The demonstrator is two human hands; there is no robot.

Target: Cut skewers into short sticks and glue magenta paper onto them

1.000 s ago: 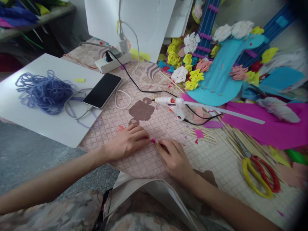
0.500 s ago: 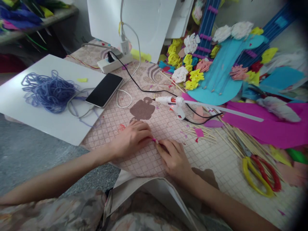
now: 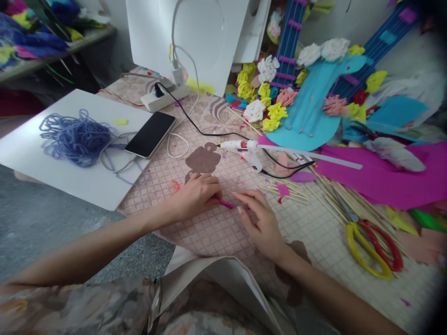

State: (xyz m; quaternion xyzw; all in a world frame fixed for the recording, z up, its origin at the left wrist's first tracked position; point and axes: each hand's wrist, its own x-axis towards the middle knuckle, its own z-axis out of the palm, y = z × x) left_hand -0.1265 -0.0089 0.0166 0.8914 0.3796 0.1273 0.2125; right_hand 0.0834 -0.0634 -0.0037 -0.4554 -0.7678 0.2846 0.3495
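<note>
My left hand (image 3: 199, 195) is closed on a small magenta paper roll (image 3: 226, 204), whose free end points right, low over the checked tablecloth. Just right of that end, my right hand (image 3: 258, 218) is open, thumb and fingers apart, with nothing seen between them. Beyond the hands lies a white glue gun (image 3: 240, 146) with a long glue stick (image 3: 310, 157) out of its back. Thin wooden sticks (image 3: 293, 193) and a magenta paper square (image 3: 282, 189) are to the right of my right hand.
Scissors (image 3: 373, 251) with red and yellow handles lie at the right, near magenta sheets (image 3: 380, 177). Behind stand a blue paper guitar (image 3: 307, 116) and paper flowers. Left are a phone (image 3: 151, 135), blue yarn (image 3: 77, 139) on a white board and a power strip (image 3: 164, 97).
My right hand has let go of the magenta roll, moved slightly right and spread its fingers. More of the roll now shows beside my left hand. The view has shifted a little.
</note>
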